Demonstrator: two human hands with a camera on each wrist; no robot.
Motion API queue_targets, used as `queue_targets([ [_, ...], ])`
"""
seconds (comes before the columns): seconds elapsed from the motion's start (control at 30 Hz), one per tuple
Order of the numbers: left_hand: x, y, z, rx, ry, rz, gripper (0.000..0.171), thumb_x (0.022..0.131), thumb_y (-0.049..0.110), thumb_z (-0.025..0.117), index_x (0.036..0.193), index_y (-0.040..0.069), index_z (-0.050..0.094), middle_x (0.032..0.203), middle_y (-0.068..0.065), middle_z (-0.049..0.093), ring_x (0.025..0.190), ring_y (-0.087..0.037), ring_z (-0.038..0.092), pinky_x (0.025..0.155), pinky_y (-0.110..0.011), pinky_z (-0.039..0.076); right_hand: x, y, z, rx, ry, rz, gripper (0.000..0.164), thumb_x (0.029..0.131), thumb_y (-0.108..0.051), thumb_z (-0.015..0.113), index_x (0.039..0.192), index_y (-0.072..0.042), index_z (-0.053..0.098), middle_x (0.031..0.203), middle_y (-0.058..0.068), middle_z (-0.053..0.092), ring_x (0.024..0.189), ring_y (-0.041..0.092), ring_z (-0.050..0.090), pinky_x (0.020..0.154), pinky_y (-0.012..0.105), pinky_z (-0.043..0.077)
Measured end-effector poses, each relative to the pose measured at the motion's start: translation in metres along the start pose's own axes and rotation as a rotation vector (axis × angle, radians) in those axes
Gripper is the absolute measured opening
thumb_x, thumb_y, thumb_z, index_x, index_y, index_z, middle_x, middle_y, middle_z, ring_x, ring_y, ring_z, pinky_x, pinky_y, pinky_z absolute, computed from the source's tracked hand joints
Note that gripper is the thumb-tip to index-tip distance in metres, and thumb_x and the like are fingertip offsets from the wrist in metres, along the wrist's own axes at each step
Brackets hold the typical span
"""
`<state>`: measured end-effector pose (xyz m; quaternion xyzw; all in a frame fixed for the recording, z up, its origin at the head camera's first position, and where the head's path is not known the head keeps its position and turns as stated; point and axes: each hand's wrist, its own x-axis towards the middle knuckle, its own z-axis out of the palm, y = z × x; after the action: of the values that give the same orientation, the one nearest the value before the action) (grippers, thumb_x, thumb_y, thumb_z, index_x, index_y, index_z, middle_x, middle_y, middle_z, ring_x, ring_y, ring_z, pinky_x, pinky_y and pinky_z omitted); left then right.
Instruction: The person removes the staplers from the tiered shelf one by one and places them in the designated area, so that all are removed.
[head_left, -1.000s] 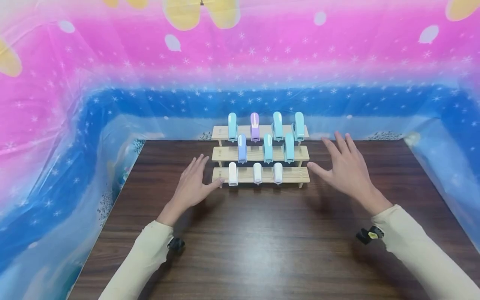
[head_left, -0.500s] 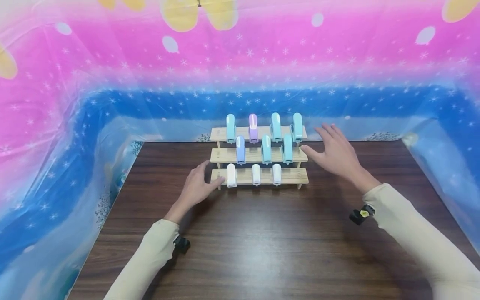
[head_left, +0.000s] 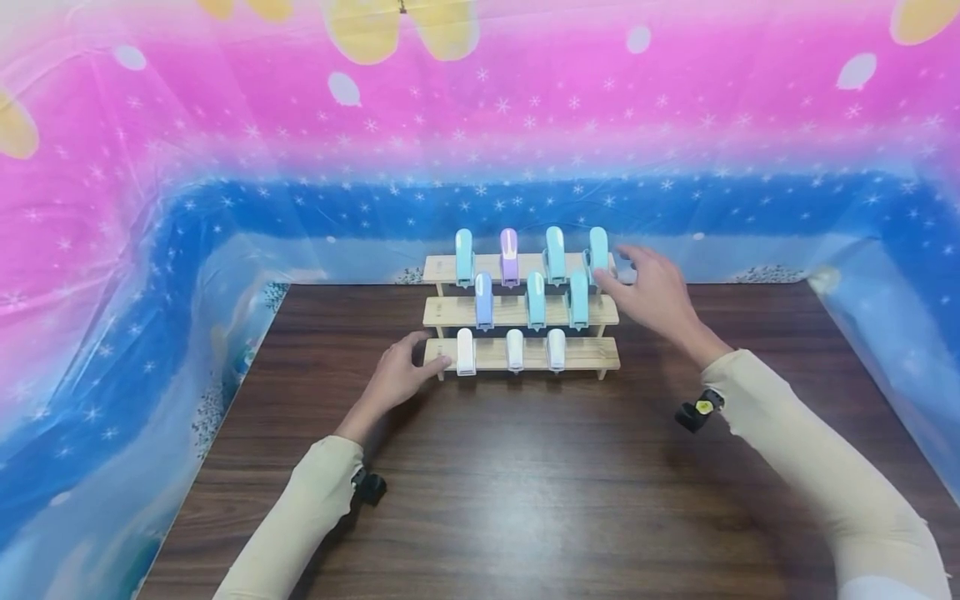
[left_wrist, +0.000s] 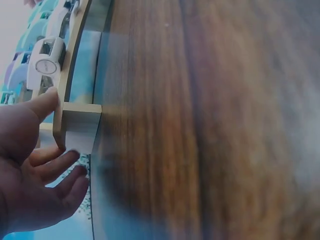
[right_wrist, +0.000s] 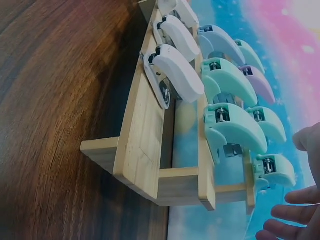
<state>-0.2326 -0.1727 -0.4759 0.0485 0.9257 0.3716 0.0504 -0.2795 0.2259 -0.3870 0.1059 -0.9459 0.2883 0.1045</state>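
Small staplers stand in rows on a three-step wooden rack (head_left: 525, 353). White staplers (head_left: 514, 348) occupy the lowest step. A blue stapler (head_left: 483, 300) and teal ones are on the middle step; a purple stapler (head_left: 509, 255) sits among teal ones on top. My left hand (head_left: 393, 375) grips the left end of the lowest step, thumb on the board and fingers bent around its end in the left wrist view. Beside the top step's right end, my right hand (head_left: 656, 292) has thumb and fingers spread around the rightmost teal stapler (right_wrist: 275, 171), apart from it in the right wrist view.
The rack stands near the back edge of a dark wood-grain table (head_left: 517, 483). Behind and along the sides hangs a pink and blue patterned cloth (head_left: 525, 108). Black wrist cameras (head_left: 370, 486) sit at both cuffs.
My right hand has moved left and inward, from beside the rack to the top right stapler. My left hand has closed in on the lowest step's left end, its fingers bending. The staplers have stayed put.
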Motion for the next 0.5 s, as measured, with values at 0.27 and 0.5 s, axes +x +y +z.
queue_targets([
  [0.27, 0.0, 0.0, 0.001, -0.035, -0.029, -0.014, 0.074, 0.096, 0.044, 0.071, 0.151, 0.002, 0.045, 0.138, -0.023, 0.06, 0.122, -0.035, 0.06, 0.096, -0.051, 0.052, 0.008, -0.001, 0.01, 0.072, 0.023, 0.045, 0.071, 0.098, -0.053, 0.062, 0.146, -0.002, 0.053, 0.128, 0.021, 0.067, 0.114, 0.038, 0.063, 0.092, 0.055, 0.051],
  [0.5, 0.0, -0.001, 0.003, -0.053, -0.023, 0.005, 0.074, 0.097, 0.04, 0.07, 0.152, -0.003, 0.043, 0.124, -0.023, 0.066, 0.106, -0.03, 0.064, 0.085, -0.044, 0.054, 0.012, -0.003, 0.019, 0.104, 0.037, 0.076, 0.073, 0.097, -0.052, 0.064, 0.147, 0.0, 0.051, 0.112, 0.017, 0.071, 0.091, 0.029, 0.067, 0.075, 0.043, 0.055],
])
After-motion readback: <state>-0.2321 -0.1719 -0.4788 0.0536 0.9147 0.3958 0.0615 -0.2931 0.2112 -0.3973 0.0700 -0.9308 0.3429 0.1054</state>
